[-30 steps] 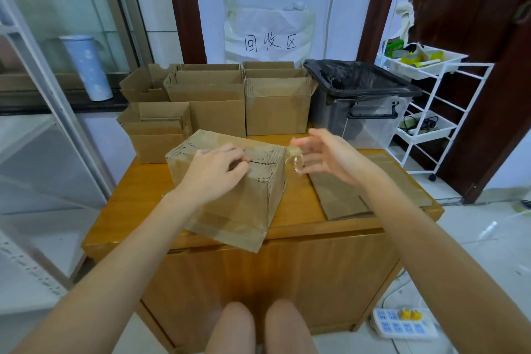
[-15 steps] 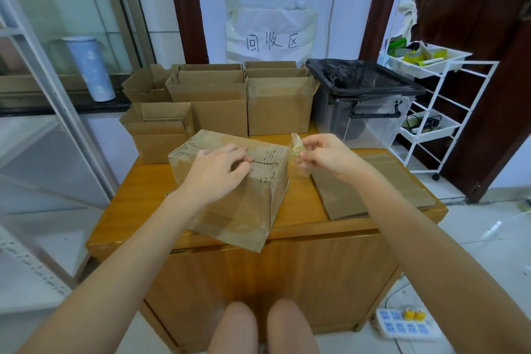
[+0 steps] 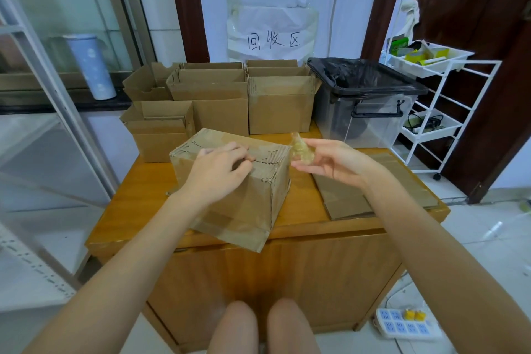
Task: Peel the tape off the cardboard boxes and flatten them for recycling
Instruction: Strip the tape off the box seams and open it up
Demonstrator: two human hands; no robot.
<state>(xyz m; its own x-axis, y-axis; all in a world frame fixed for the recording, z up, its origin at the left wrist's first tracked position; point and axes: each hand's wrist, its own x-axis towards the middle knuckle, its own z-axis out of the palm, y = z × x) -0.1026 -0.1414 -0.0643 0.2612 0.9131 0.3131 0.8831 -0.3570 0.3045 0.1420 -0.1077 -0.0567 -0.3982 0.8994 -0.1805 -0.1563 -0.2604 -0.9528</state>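
Below the 回收区 sign point(image 3: 273, 40), left hand point(image 3: 218, 172) grips box point(image 3: 244, 204); right hand point(image 3: 330, 164) pinches tape point(image 3: 301, 149).

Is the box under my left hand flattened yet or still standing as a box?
Not flattened: the box shows top and side faces, unlike the flat cardboard beside it.

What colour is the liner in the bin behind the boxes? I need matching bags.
Black liner, over a clear plastic bin; the head view shows it.
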